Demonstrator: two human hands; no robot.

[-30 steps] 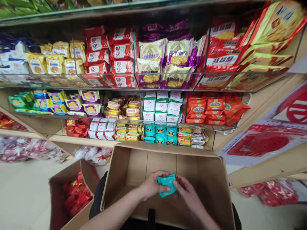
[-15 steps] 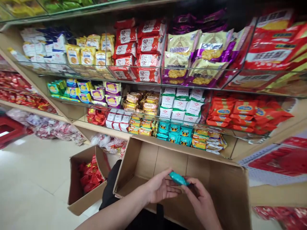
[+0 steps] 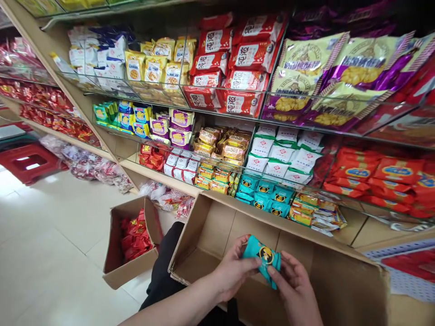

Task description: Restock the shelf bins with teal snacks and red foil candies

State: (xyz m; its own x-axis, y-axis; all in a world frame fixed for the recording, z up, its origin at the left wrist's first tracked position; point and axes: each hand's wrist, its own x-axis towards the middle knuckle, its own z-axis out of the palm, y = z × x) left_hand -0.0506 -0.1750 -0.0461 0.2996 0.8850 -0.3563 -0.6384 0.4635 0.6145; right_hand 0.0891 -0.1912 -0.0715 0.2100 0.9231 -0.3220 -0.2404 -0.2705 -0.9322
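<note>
Between my two hands is a small teal snack packet (image 3: 262,257) with a round black and yellow picture, its printed face turned up toward me. My left hand (image 3: 234,267) grips its left end, thumb across the front. At the right end, my right hand (image 3: 294,280) pinches it between thumb and fingers. Both hands are above a large open cardboard box (image 3: 214,226), whose visible inside is bare brown card. Several matching teal packets (image 3: 263,194) stand stacked on the low shelf just beyond the box.
A smaller cardboard box (image 3: 127,271) with red packets (image 3: 136,235) stands on the tiled floor to the left. Glass-fronted shelves (image 3: 217,113) of wrapped snacks rise ahead. Bagged goods (image 3: 88,158) line the floor by a red plastic stool (image 3: 30,158). My dark-clothed leg (image 3: 163,262) is beside the large box.
The teal packet has turned from edge-on to face up. My left hand, open beneath it before, has closed on its left end. The camera view has shifted left and nearer the shelves.
</note>
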